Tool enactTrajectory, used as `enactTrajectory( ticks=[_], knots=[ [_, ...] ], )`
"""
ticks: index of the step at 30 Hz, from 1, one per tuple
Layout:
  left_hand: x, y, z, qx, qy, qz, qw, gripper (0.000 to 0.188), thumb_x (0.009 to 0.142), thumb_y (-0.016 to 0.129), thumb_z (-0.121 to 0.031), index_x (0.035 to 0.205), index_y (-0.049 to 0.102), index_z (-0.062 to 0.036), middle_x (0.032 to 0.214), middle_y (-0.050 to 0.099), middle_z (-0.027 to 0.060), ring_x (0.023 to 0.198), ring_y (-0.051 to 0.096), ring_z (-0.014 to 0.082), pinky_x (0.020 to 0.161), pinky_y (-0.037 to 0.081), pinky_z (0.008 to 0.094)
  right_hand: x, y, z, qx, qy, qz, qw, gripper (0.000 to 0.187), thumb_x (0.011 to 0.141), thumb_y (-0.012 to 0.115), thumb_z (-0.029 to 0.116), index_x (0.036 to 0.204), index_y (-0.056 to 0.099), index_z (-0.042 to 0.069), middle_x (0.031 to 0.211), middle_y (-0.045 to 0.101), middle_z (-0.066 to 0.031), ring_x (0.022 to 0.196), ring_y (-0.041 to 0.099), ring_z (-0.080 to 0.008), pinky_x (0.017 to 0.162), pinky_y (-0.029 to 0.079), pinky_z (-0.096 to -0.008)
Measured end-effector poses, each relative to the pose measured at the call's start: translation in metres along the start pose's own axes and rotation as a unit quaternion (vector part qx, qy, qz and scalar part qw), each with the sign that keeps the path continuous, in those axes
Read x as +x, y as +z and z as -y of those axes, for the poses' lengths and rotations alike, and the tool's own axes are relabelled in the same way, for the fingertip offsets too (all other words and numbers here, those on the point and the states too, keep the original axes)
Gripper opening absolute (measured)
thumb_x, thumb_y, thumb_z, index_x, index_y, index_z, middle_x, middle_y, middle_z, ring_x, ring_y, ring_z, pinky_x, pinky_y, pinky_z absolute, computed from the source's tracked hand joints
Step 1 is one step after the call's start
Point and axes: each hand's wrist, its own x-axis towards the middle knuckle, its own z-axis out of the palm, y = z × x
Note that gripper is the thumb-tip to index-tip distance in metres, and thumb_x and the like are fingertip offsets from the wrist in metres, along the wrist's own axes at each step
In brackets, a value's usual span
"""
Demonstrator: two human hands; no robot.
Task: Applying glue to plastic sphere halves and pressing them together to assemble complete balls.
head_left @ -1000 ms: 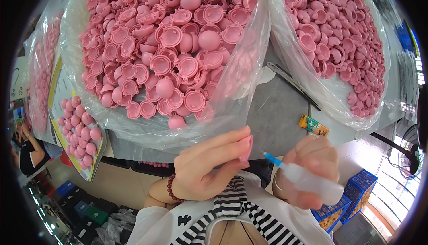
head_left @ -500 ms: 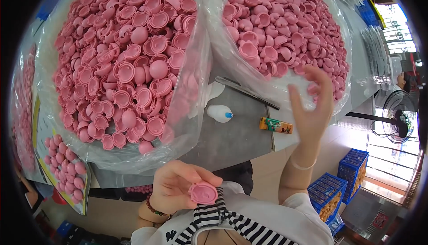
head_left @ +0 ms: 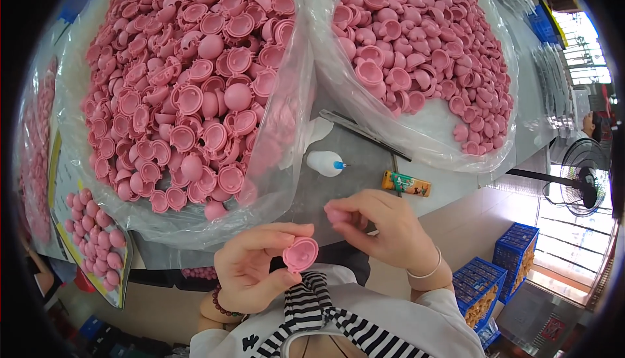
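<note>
Between the thumb and fingers of my left hand is a pink plastic half shell, its hollow side showing. My right hand pinches another small pink piece, mostly covered by the fingers. The two hands face each other at the table's near edge, a short gap between them. A large heap of pink half shells fills the clear plastic bag on the left. Smaller pink half shells lie piled in a second clear bag on the right.
Between the bags stands a white squeeze bottle with a blue tip, near an orange and green packet and a dark metal strip. Closed pink balls sit on a board at left. Blue crates and a fan are at right.
My right hand has come down and left from beside the right bag, and now pinches a pink piece. The left hand has tilted its half shell so the hollow shows more.
</note>
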Motion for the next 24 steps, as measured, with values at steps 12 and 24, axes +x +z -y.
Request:
enactTrajectory(
  ticks=[12,24],
  knots=[
    [0.005,0.004,0.000,0.211,-0.002,0.009,0.978,0.038,0.072,0.066,0.007,0.108,0.055,0.0059,0.111,0.057,0.0203,0.090,0.063,0.0184,0.076,0.051,0.0268,0.003,0.007,0.012,0.065,-0.177,-0.116,0.975,0.039,0.060,0.074,0.001,0.096,0.061,-0.001,0.092,0.059,-0.0110,0.074,0.059,-0.0206,0.063,0.049,-0.0282],
    [0.015,0.003,0.004,0.270,0.020,0.020,0.962,0.041,0.065,0.074,0.000,0.103,0.060,0.0040,0.106,0.060,0.0204,0.089,0.063,0.0221,0.077,0.050,0.0290,0.002,0.022,-0.002,0.029,-0.239,-0.165,0.956,0.036,0.060,0.074,0.002,0.095,0.063,0.000,0.085,0.060,-0.0095,0.072,0.059,-0.0199,0.060,0.048,-0.0267]
  ],
)
